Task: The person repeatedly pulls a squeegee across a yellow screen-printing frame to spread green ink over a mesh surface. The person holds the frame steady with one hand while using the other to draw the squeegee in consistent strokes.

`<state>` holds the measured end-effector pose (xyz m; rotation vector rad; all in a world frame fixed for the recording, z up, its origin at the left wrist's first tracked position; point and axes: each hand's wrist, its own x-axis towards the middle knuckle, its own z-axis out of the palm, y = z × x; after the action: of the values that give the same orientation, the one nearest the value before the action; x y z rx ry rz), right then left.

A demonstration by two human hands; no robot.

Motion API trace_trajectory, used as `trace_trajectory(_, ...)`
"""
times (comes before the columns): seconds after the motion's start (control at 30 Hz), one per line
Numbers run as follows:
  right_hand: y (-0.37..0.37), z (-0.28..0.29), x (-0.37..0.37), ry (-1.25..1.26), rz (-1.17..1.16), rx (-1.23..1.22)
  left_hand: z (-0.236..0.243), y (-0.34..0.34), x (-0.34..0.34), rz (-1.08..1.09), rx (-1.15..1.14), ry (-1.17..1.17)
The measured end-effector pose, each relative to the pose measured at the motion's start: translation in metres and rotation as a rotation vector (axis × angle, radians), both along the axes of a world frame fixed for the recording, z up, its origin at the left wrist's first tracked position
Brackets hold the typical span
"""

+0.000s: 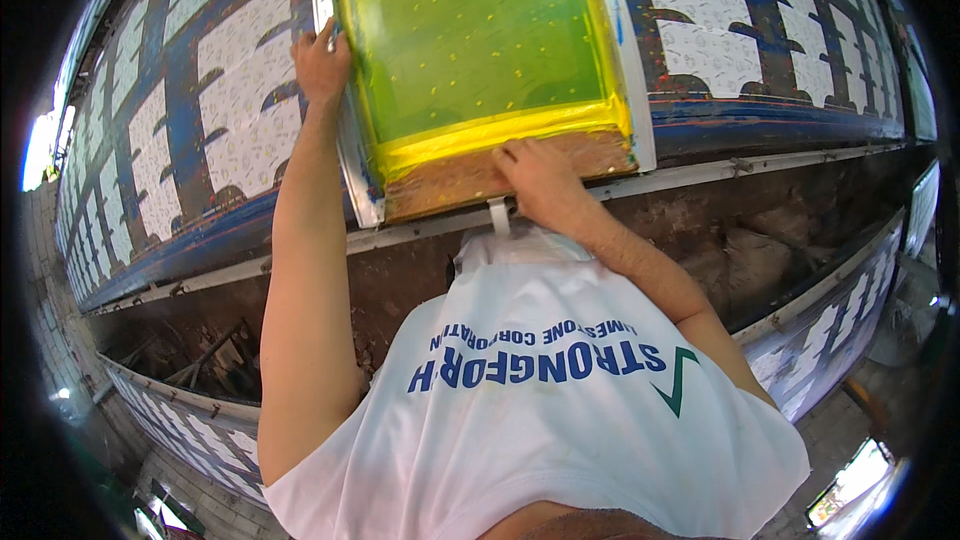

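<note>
A printing screen (pixel 470 35) with green mesh and a yellow border lies in a white metal frame, with a brown, ink-stained strip (pixel 440 185) along its near end. My left hand (pixel 322 65) grips the frame's left side high up, fingers curled at the rail. My right hand (pixel 540 180) rests on the brown strip at the near end, fingers bent over it. Below that strip, a short white bracket (pixel 499 216) shows beside my right hand, just above my white shirt.
Long dark print tables carry rows of white patterned cut fabric pieces (pixel 240 70), (pixel 700 50) on both sides of the screen. A metal rail (pixel 700 173) runs along the near edge. A brown trough (pixel 770 235) and another printed table (pixel 820 330) lie behind me.
</note>
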<state>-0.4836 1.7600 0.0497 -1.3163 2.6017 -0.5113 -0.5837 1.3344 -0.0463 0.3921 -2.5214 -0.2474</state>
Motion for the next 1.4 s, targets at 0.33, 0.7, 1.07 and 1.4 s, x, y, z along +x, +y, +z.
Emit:
trace_trajectory(0.33,0.048,0.002,-0.014,-0.16,0.187,0.023,0.017,0.011,-0.001,0.024,-0.106,-0.125)
trace_trajectory(0.7,0.151,-0.034,-0.148,-0.316,-0.794,-0.236,0.021,0.013,0.0,0.031,-0.115,-0.164)
trace_trajectory(1.07,0.143,-0.06,-0.152,-0.162,-0.75,-0.332,0.015,0.007,0.004,0.032,-0.053,-0.07)
trace_trajectory(1.4,0.148,-0.01,-0.149,-0.151,-0.687,-0.511,0.011,-0.005,0.002,0.035,0.152,-0.151)
